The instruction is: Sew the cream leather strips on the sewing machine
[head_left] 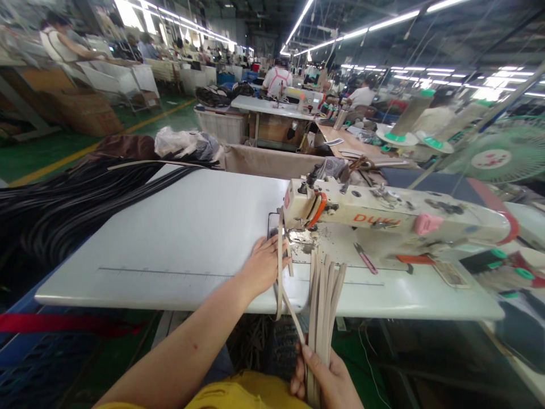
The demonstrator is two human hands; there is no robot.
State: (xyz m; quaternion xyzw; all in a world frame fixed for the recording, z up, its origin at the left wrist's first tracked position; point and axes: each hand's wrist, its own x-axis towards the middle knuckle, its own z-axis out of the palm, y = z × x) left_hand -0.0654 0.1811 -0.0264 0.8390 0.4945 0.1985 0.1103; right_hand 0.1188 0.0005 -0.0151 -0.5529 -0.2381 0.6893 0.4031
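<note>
My left hand (264, 262) lies flat on the white table (187, 227), fingers stretched toward the needle area of a sewing machine (336, 207). A narrow beige strap (280, 278) hangs down from the machine head, passes by the fingers and loops over the table's front edge. Below that edge, my right hand (330, 378) is closed around a bundle of beige straps (321, 301), whose upper ends rest on the table. One strap runs from this hand up toward the left hand. Whether the left fingertips press on a strap end is partly hidden.
Pink-handled thread snips (366, 259) lie right of the bundle. Long black strips (85, 204) drape over the table's left side. Thread cones (411, 116) and a green fan (498, 156) stand at the right. Co-workers sit at other machines farther back.
</note>
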